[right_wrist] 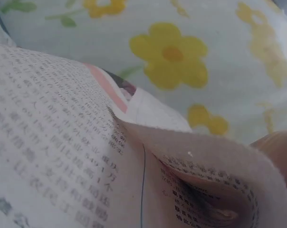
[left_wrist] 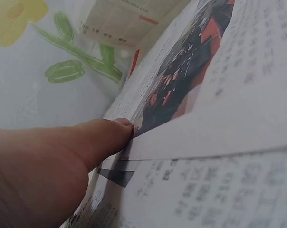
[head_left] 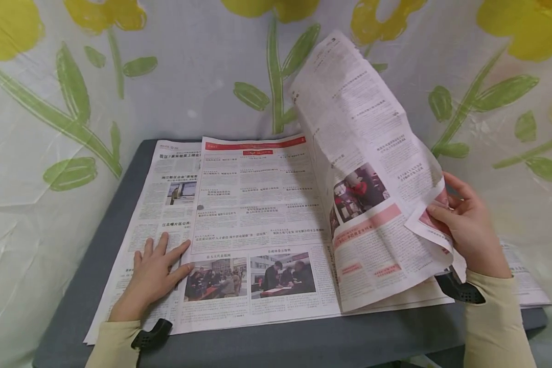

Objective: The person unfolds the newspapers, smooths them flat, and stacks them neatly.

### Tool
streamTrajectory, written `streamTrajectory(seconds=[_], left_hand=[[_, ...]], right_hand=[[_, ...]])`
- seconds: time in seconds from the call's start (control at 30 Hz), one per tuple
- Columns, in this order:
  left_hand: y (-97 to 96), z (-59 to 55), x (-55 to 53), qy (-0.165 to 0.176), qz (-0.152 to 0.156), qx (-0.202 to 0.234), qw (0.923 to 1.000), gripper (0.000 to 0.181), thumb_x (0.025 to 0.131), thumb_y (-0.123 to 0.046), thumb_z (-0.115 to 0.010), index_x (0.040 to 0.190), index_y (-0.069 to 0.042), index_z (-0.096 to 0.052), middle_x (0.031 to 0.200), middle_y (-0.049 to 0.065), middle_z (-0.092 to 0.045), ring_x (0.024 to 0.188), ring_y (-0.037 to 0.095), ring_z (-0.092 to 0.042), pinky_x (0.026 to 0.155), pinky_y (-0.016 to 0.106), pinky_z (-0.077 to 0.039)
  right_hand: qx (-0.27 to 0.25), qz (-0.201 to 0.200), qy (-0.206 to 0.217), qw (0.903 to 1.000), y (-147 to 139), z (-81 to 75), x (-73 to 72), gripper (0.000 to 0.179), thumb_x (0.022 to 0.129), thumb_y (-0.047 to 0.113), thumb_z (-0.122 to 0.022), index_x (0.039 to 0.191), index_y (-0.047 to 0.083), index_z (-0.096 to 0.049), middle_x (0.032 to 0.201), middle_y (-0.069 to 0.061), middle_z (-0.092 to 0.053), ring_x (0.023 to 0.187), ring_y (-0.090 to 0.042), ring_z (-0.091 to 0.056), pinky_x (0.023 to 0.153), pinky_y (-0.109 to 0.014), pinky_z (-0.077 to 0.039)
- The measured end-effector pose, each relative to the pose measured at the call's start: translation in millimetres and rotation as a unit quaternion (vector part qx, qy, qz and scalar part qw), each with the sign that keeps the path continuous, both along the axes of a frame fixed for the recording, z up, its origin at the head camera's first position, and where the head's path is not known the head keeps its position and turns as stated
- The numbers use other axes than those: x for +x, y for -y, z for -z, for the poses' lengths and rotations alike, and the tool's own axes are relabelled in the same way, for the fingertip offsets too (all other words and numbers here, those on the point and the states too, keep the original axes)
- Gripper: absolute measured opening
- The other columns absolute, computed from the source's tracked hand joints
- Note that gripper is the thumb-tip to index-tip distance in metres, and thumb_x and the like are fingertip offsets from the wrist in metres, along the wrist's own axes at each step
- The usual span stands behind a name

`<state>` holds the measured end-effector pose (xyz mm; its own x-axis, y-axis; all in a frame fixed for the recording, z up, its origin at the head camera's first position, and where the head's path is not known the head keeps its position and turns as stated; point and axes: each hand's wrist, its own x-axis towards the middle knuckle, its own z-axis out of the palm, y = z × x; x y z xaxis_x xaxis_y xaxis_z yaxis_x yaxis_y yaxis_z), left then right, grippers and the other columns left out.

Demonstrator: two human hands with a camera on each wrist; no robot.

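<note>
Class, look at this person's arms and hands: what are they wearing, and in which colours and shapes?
The left hand and right hand are gloveless. Plain pale-cream long sleeves reach the wrists. At each wrist sits a curved black piece with small dots or holes. No cables show.

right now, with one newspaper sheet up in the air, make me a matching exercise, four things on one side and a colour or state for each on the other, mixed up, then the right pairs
Column one
1. left hand
2. right hand
3. table
4. flower heads

Column two
A. yellow
B. pinching the lifted sheet
C. dark grey
D. resting on the flat newspaper

Right pairs: 1-D, 2-B, 3-C, 4-A
</note>
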<state>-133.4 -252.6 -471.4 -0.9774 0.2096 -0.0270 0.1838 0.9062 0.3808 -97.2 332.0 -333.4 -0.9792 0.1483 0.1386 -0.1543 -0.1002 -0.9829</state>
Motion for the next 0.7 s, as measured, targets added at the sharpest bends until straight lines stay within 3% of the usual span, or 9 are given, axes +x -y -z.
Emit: streamTrajectory(seconds=[0.17,0.27,0.37,0.5,0.7], left_hand=[[-1.0,-0.7,-0.7,-0.001,-0.004,0.000,1.0000,0.071,0.093,-0.050,-0.069,0.149,-0.011,-0.052,0.161,0.041,-0.018,0.145,0.071,-0.007,0.108,0.085,-0.007],[-3.8,-0.6,0.1,-0.006,-0.010,-0.006,0.9999,0.071,0.092,-0.050,-0.069,0.148,-0.010,-0.053,0.160,0.041,-0.020,0.144,0.072,-0.008,0.108,0.084,-0.008],[-7.1,-0.9,0.8,-0.008,-0.017,-0.010,0.9998,0.070,0.091,-0.049,-0.070,0.147,-0.009,-0.054,0.159,0.042,-0.021,0.144,0.072,-0.009,0.108,0.085,-0.008],[-10.6,-1.9,0.9,-0.007,-0.021,-0.015,0.9996,0.070,0.091,-0.049,-0.070,0.147,-0.009,-0.054,0.158,0.043,-0.022,0.143,0.073,-0.009,0.108,0.085,-0.007],[-11.5,-2.4,1.8,-0.012,-0.029,-0.030,0.9991,0.071,0.090,-0.048,-0.071,0.147,-0.008,-0.053,0.157,0.043,-0.024,0.143,0.072,-0.012,0.107,0.084,-0.009]], right_hand=[[-0.060,0.034,0.017,0.9975,-26.8,12.5,10.0,0.068,0.092,-0.020,-0.056,0.147,0.018,-0.046,0.094,0.002,-0.076,0.073,-0.010,-0.075,0.062,-0.022,-0.061],[-0.068,0.053,0.036,0.9956,-42.5,21.2,13.8,0.065,0.093,-0.017,-0.058,0.146,0.018,-0.045,0.093,0.004,-0.077,0.072,-0.010,-0.075,0.061,-0.023,-0.061],[-0.055,0.069,0.060,0.9942,-56.4,32.4,16.0,0.064,0.094,-0.012,-0.062,0.147,0.020,-0.045,0.093,0.007,-0.078,0.072,-0.009,-0.074,0.061,-0.023,-0.060],[-0.028,0.093,0.109,0.9893,-70.9,48.6,19.4,0.076,0.095,-0.003,-0.066,0.159,0.024,-0.034,0.094,0.015,-0.076,0.074,-0.005,-0.073,0.063,-0.020,-0.060],[0.019,0.125,0.207,0.9701,-83.3,71.0,21.7,0.090,0.096,0.013,-0.071,0.166,0.028,-0.015,0.094,0.024,-0.068,0.077,0.001,-0.069,0.065,-0.017,-0.059]])
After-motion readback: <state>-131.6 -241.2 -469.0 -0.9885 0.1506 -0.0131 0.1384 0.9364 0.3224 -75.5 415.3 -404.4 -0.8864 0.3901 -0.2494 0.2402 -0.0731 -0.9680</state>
